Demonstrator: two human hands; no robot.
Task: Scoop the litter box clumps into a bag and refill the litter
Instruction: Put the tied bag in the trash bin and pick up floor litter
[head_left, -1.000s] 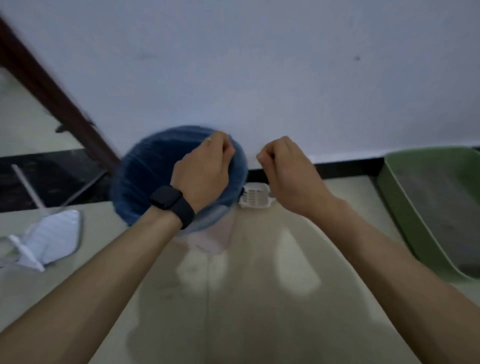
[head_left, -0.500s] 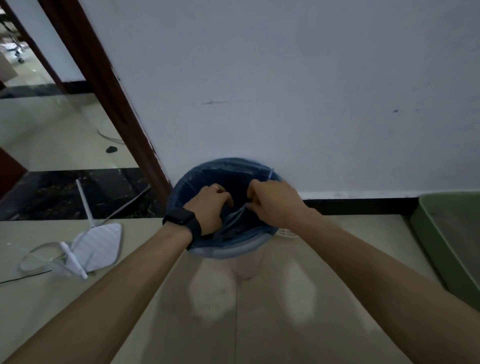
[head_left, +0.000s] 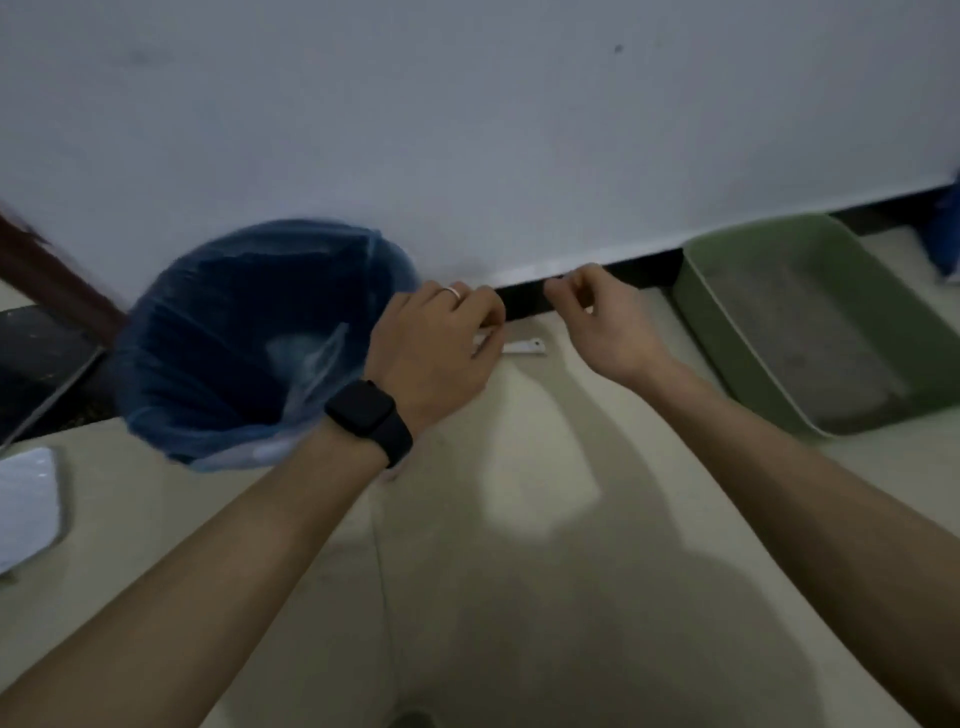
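Observation:
A bin lined with a blue bag (head_left: 228, 338) stands against the wall at the left, its mouth open. To the right lies the green litter box (head_left: 698, 306), holding grey litter (head_left: 800, 332). On the floor between them is a white scoop (head_left: 522, 347), its handle pointing right. My left hand (head_left: 436, 348), with a black watch and a ring, is beside the bin's right rim. Its fingers curl over the scoop's hidden head, and a grip cannot be made out. My right hand (head_left: 602, 322) hovers just right of the scoop, fingers loosely curled with nothing in them.
A white wall with a black baseboard (head_left: 644, 267) runs behind everything. A dark brown door frame (head_left: 47, 270) and dark floor strip lie at the far left. A flat white object (head_left: 26, 504) lies on the pale floor at the left edge. Something blue (head_left: 945, 234) shows at the right edge.
Both hands have left the mouth of the blue bag and moved right, down toward the scoop on the floor. The view has swung right, showing more of the litter box.

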